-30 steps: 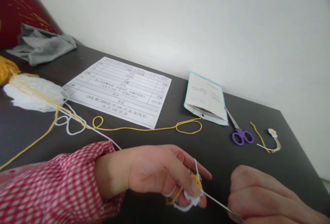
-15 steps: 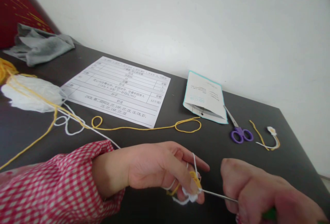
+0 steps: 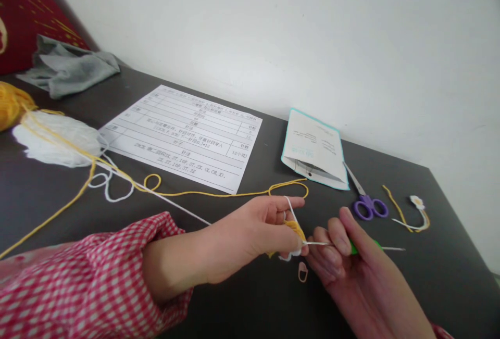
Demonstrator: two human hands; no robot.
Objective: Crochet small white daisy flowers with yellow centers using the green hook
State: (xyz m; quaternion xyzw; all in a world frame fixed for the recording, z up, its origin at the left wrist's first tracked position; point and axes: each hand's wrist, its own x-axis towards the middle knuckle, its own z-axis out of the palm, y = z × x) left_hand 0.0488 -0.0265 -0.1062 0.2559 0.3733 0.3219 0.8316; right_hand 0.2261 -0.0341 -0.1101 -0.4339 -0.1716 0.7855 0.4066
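My left hand pinches a small yellow and white crochet piece between thumb and fingers, its index finger stretched out with white yarn looped over it. In my right hand is a crochet hook with a green grip, its metal ends showing on both sides of the fingers. The hook's left end reaches the edge of the crochet piece; my thumb partly hides where they meet. Just below the piece is a pink stitch marker. White yarn runs from the left hand back to a white ball.
A printed sheet lies behind my left hand. Further right are a white pouch, purple-handled scissors, a yellow yarn scrap and a small white flower. Yellow yarn and a grey cloth are at far left.
My right hand has moved left and turned over, so the green grip shows. Both hands are higher in view, and the pink stitch marker now shows below the piece.
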